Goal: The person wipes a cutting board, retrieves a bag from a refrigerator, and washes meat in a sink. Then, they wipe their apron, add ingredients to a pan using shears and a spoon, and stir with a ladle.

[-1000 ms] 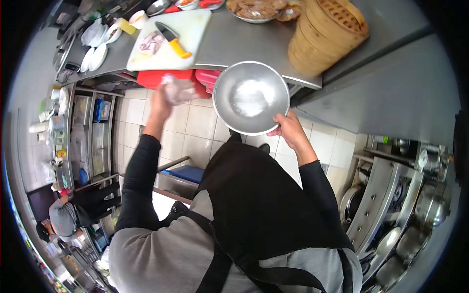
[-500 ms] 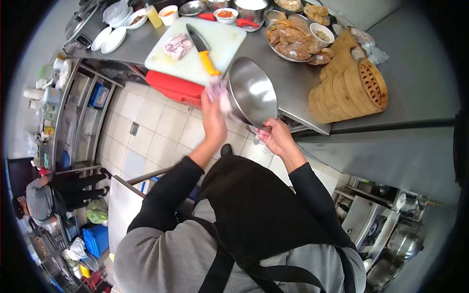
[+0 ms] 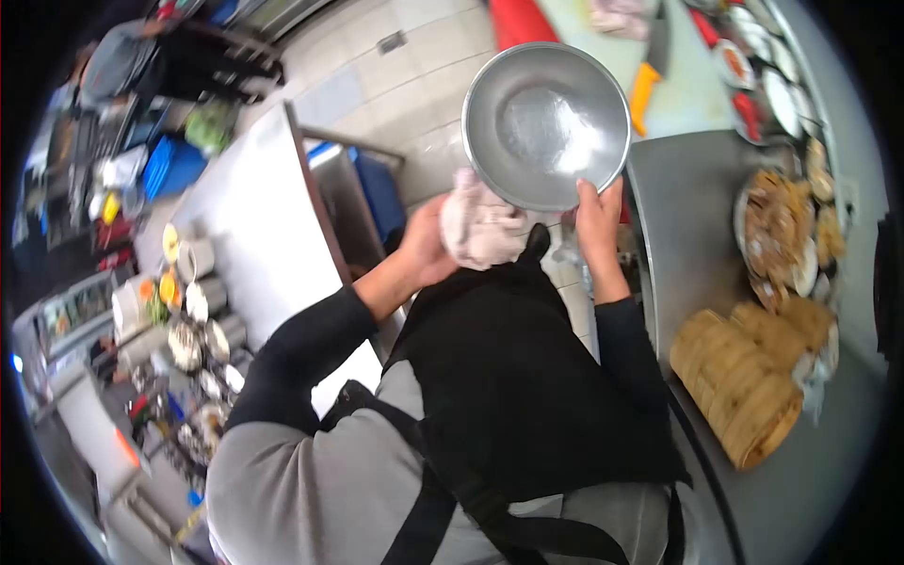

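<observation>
In the head view, the left hand (image 3: 428, 242) grasps the cloth (image 3: 480, 226), likely soft, best gathered in bulk. The right hand's fingers (image 3: 587, 200) clamp the rim of the bowl (image 3: 546, 124), probably light, stiff, slick; rim holds best.

From here, the metal bowl (image 3: 546, 127) hides most of the right hand's (image 3: 601, 221) fingers, which go beneath its rim. Just beside the bowl, a pale, limp piece (image 3: 482, 224) covers the left hand's (image 3: 428, 243) fingertips; I can't tell whether it's meat or cloth. Beyond the bowl, the view's top edge cuts off the red box (image 3: 523, 21) and cutting board (image 3: 692, 94). Well left of the bowl, a blurred co-worker (image 3: 127, 61) stands near clutter too small to name.
</observation>
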A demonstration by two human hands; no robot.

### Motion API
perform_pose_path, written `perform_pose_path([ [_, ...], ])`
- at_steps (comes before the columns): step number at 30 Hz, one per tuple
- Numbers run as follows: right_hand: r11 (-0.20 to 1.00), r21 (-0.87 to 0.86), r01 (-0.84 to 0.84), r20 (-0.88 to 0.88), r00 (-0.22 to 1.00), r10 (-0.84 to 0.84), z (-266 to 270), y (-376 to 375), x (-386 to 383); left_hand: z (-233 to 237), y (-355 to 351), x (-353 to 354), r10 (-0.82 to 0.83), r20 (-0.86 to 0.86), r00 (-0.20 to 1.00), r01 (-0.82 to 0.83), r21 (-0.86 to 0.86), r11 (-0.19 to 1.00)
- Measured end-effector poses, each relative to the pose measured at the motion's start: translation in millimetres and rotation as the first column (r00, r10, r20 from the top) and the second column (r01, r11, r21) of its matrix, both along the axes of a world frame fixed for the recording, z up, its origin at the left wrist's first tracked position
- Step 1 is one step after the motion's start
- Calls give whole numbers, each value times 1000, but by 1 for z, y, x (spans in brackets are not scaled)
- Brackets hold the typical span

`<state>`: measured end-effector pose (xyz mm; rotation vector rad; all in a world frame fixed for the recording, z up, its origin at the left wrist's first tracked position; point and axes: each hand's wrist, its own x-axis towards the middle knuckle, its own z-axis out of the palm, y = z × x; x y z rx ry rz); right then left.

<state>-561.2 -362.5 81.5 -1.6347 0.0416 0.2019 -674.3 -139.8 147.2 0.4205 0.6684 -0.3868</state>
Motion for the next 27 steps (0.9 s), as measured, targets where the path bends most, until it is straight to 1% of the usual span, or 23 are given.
perform_pose_path([
  [1, 994, 104, -35, -139, 989, 50, -15, 8, 2, 3, 17, -23, 96, -32, 995, -95, 39, 995],
  [2, 988, 81, -132, -155, 977, 144, -14, 21, 6, 1, 35, -53, 193, -12, 981, -192, 76, 979],
  [3, 992, 54, -115, -244, 962, 125, -54, 35, 7, 1, 48, -86, 277, 15, 961, -277, 105, 955],
  [4, 979, -27, -202, -363, 915, 179, -86, 43, 7, 18, 47, -108, 385, 0, 923, -374, 234, 897],
  [5, 961, -24, -277, -461, 855, 235, -92, 62, 7, 34, 47, -126, 488, 5, 873, -458, 357, 814],
  [7, 897, -52, -439, -575, 748, 332, -113, 108, -2, 43, 57, -168, 694, 23, 720, -616, 480, 624],
  [8, 860, 4, -510, -583, 698, 416, -127, 133, -12, 46, 61, -185, 722, 46, 691, -631, 526, 570],
  [9, 825, 68, -561, -555, 666, 499, -133, 161, -25, 49, 63, -203, 753, 72, 654, -647, 569, 507],
  [10, 777, 96, -623, -524, 632, 571, -137, 188, -38, 49, 66, -224, 764, 118, 635, -694, 521, 497],
  [11, 746, 138, -652, -480, 614, 626, -145, 216, -53, 48, 69, -238, 772, 121, 624, -676, 579, 456],
  [12, 727, 185, -662, -431, 610, 665, -143, 245, -68, 47, 72, -247, 797, 151, 584, -710, 572, 412],
  [14, 615, 225, -755, -366, 520, 772, -181, 309, -101, 42, 79, -271, 870, 169, 464, -784, 536, 314],
  [15, 607, 201, -769, -406, 499, 766, -159, 328, -106, 36, 80, -282, 869, 169, 465, -759, 582, 293],
  [16, 583, 192, -789, -431, 466, 773, -148, 347, -113, 39, 81, -276, 902, 146, 406, -750, 618, 237],
  [17, 483, 140, -865, -430, 386, 816, -156, 370, -122, 37, 80, -275, 931, 123, 343, -730, 659, 182],
  [18, 389, -149, -909, -284, 416, 864, -211, 408, -149, 26, 80, -294, 891, 215, 401, -823, 512, 246],
  [19, 307, -425, -852, -115, 387, 915, -267, 442, -174, 18, 83, -313, 837, 330, 435, -879, 356, 317],
  [21, 308, -122, -944, 59, 303, 951, -306, 452, -176, 12, 85, -319, 857, 327, 399, -903, 304, 304],
  [23, 64, -196, -979, 72, 50, 996, -271, 433, -158, -2, 89, -337, 914, 246, 323, -910, 345, 229],
  [24, 247, 153, -957, -76, 238, 968, -273, 423, -152, -3, 89, -333, 927, 198, 319, -892, 394, 223],
  [25, 390, 178, -904, -404, 294, 866, -181, 391, -126, -4, 89, -324, 927, 205, 314, -901, 372, 223],
  [26, 495, 162, -853, -411, 398, 820, -165, 371, -118, -4, 92, -313, 905, 200, 375, -887, 362, 288],
  [27, 474, 145, -869, -363, 399, 842, -156, 351, -109, -3, 93, -300, 877, 203, 436, -867, 354, 350],
])
